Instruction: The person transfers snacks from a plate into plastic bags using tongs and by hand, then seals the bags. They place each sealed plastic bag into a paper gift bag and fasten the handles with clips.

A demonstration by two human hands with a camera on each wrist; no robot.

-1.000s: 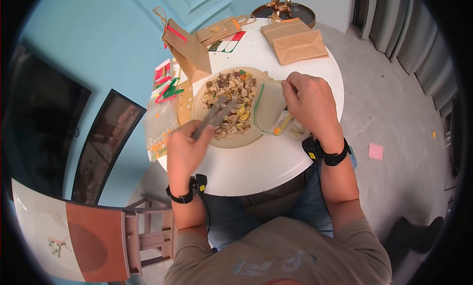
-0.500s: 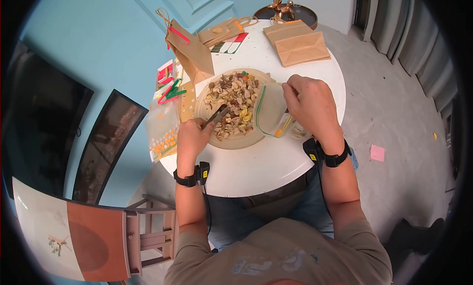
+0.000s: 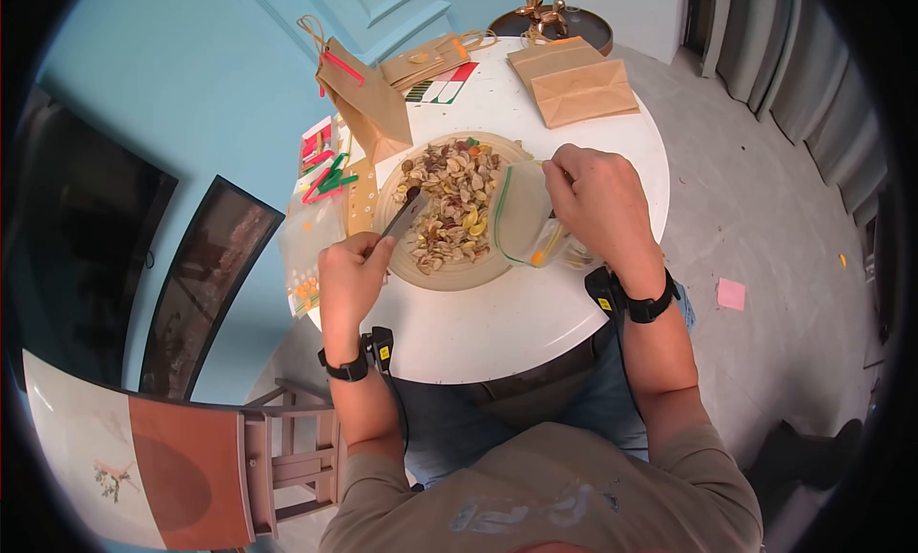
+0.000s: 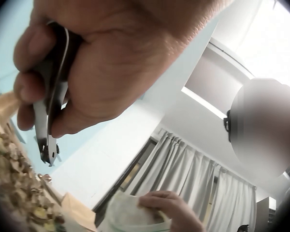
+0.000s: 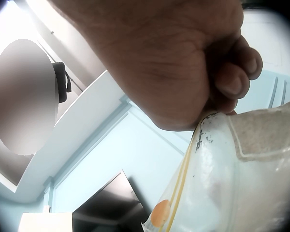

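Person working at a round white table point(image 3: 478, 338). The left hand point(image 3: 352, 278) grips silver metal tongs point(image 3: 402, 220), whose arms, parted a second ago, now lie nearly together; whether they pinch a piece cannot be told. Their tips have shifted from mid-heap to the left side of the mixed brown, cream and yellow dried pieces point(image 3: 461, 182) on a round beige plate point(image 3: 470, 279). The right hand point(image 3: 602, 204) pinches a translucent green-edged zip bag point(image 3: 521, 212), unmoved at the plate's right. Picking apparently continues, bag steadied.
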